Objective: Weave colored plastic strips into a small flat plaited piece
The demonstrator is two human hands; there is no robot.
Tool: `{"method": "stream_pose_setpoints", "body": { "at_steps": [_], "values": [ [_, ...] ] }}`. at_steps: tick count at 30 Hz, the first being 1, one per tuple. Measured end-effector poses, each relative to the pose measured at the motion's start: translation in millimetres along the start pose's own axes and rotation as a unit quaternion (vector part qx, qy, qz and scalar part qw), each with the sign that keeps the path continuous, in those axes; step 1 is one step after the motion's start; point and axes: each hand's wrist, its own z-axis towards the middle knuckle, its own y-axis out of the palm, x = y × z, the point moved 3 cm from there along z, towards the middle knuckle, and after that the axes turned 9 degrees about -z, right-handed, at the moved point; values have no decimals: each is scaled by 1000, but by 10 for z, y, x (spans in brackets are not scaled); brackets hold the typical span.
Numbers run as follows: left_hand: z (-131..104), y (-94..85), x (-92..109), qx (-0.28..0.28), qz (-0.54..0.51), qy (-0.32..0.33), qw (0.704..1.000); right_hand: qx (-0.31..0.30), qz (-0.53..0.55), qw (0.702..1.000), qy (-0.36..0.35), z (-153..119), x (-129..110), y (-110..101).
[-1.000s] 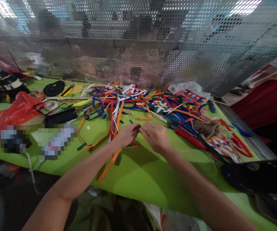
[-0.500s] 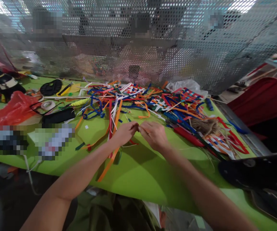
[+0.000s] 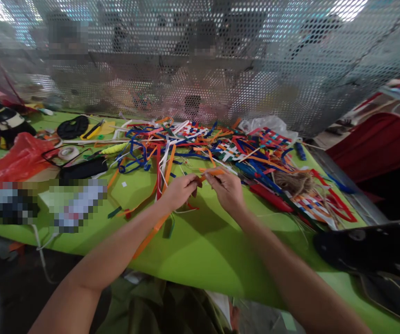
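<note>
Between my two hands stretches a short orange strip (image 3: 215, 172), pinched at its left by my left hand (image 3: 183, 190) and at its right by my right hand (image 3: 228, 188). Both hands are closed, just above the green tabletop. Whether it is paper or plastic I cannot tell. Below my left forearm a longer orange strip (image 3: 153, 235) runs toward the table's front edge. Red and white strips (image 3: 161, 169) hang down behind my left hand. A tangle of coloured strips (image 3: 144, 148) and a woven patch (image 3: 228, 150) lie beyond my hands.
A perforated metal screen (image 3: 172, 79) closes off the back. On the left lie a red plastic bag (image 3: 19, 157), a roll of tape (image 3: 69, 152), a black case (image 3: 83, 170) and a white power strip (image 3: 81, 206). Twine (image 3: 293, 182) and a dark machine part (image 3: 370, 248) are on the right.
The orange strip now shows between my fingers, where my hands were nearly touching before. My hands have parted slightly, and the long orange strip's lower end has shifted left.
</note>
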Motion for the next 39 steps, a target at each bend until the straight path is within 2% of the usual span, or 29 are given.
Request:
{"method": "stream_pose_setpoints", "body": {
  "at_steps": [3, 5, 7, 10, 12, 15, 19, 23, 26, 28, 32, 33, 34, 36, 38, 39],
  "values": [
    [2, 6, -18, 26, -2, -17, 1000, -26, -24, 998, -50, -36, -78, 35],
    [8, 15, -26, 32, -7, -30, 999, -40, -28, 997, -59, -46, -82, 58],
    [15, 28, -23, 16, -25, -44, 999, -22, 9, 1000, -14, -33, -22, 53],
    [18, 37, -2, -15, -55, -58, 997, 33, 96, 991, 90, 7, 110, 12],
    [14, 32, 14, -21, -61, -56, 996, 49, 130, 983, 120, 32, 152, -7],
    [5, 23, 18, -14, -63, -42, 997, 19, 142, 983, 118, 50, 144, 18],
    [7, 12, -12, -1, -64, -36, 997, -18, 90, 992, 87, 39, 114, 74],
    [15, 7, -24, -28, -78, -52, 995, 16, 83, 991, 99, 66, 164, 23],
    [14, -4, -13, -47, -81, -73, 993, 71, 144, 977, 141, 103, 216, -50],
    [12, -13, -1, -48, -84, -77, 992, 84, 186, 966, 157, 114, 214, -61],
    [17, -27, 13, -46, -99, -72, 991, 3, 214, 963, 163, 117, 164, 15],
    [20, -33, 11, -48, -106, -76, 990, -2, 212, 963, 163, 121, 170, 15],
    [22, -41, 7, -50, -113, -84, 989, 13, 210, 963, 165, 130, 189, -6],
    [27, -56, -2, -66, -129, -103, 984, 88, 213, 957, 176, 155, 262, -98],
    [31, -68, -6, -84, -141, -116, 980, 161, 232, 941, 188, 175, 340, -195],
    [33, -73, -6, -89, -145, -117, 978, 179, 245, 933, 192, 180, 364, -222]
  ]
}}
